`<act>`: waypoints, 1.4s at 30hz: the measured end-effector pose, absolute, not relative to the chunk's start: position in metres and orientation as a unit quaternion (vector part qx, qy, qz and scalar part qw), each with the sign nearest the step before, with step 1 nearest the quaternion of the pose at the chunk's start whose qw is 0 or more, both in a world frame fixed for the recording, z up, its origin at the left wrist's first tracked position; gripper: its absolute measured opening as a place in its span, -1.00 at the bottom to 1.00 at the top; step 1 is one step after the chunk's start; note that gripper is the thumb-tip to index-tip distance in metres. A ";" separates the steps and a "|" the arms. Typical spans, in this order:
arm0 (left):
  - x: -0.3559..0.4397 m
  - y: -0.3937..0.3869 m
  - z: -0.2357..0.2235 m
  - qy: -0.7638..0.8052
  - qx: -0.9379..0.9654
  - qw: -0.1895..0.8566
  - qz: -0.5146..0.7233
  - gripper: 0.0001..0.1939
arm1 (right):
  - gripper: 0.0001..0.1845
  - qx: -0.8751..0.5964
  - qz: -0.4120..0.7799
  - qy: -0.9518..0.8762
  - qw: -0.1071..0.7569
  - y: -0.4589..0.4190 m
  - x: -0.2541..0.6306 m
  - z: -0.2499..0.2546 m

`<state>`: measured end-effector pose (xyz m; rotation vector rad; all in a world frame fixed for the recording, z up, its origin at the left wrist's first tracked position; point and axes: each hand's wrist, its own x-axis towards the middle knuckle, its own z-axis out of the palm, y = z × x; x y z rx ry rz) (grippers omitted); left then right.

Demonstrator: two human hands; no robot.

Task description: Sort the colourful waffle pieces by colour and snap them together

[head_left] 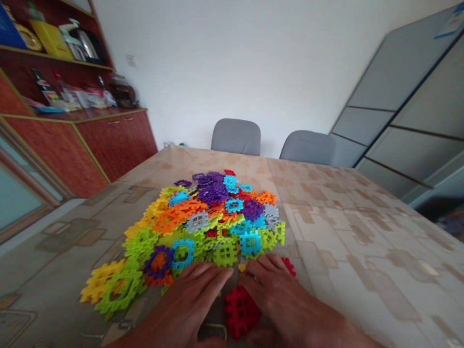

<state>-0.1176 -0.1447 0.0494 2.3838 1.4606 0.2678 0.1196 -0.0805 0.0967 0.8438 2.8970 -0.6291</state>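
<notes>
Both hands are lying flat and open at the near edge of the heap of plastic tiles [203,222]. Left hand [192,299] and right hand [279,299] are flanking a red tile [239,311], neither gripping it. Risk: a sideways sweep could be scattering loose tiles across the table [362,251].

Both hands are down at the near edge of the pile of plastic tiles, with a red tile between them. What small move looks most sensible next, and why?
Probably closing the fingers on the red tile and lifting it. It lies flat between the left hand and right hand, apart from the pile of tiles, and neither hand visibly grips it: both lie palm down on the table.
</notes>
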 end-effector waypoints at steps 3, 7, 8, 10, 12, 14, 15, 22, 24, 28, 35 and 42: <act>-0.118 -0.147 0.052 0.496 0.844 0.154 0.137 -0.12 | -0.29 0.268 -0.200 0.942 0.022 -0.081 0.119 0.097; -0.111 -0.150 0.057 0.468 0.861 0.127 0.153 -0.13 | -0.40 0.279 -0.199 0.939 0.013 -0.073 0.128 0.104; -0.108 -0.149 0.059 0.464 0.866 0.125 0.139 -0.13 | -0.47 0.294 -0.194 0.936 0.013 -0.070 0.132 0.108; -0.098 -0.145 0.064 0.456 0.876 0.128 0.091 -0.17 | -0.62 0.332 -0.180 0.926 0.018 -0.062 0.141 0.115; -0.089 -0.140 0.067 0.452 0.881 0.135 0.041 -0.21 | -0.67 0.377 -0.159 0.911 0.041 -0.054 0.152 0.119; -0.082 -0.136 0.067 0.451 0.882 0.133 0.012 -0.22 | -0.66 0.417 -0.138 0.896 0.070 -0.047 0.163 0.120; -0.080 -0.135 0.065 0.451 0.883 0.130 0.006 -0.20 | -0.63 0.432 -0.131 0.888 0.084 -0.045 0.168 0.119; -0.078 -0.129 0.042 0.420 0.905 0.062 0.034 -0.36 | -0.37 0.452 -0.150 0.869 0.135 -0.033 0.172 0.105; -0.080 -0.128 0.037 0.404 0.912 0.043 0.059 -0.37 | -0.36 0.454 -0.152 0.868 0.132 -0.032 0.169 0.102; -0.085 -0.127 0.031 0.386 0.917 0.012 0.102 -0.40 | -0.43 0.461 -0.150 0.864 0.137 -0.030 0.175 0.100; -0.090 -0.123 0.019 0.356 0.909 -0.053 0.212 -0.47 | -0.59 0.388 -0.155 0.908 -0.036 -0.001 0.178 0.105; -0.085 -0.122 0.014 0.336 0.891 -0.138 0.274 -0.69 | -0.63 0.310 -0.135 0.937 -0.085 0.079 0.113 0.097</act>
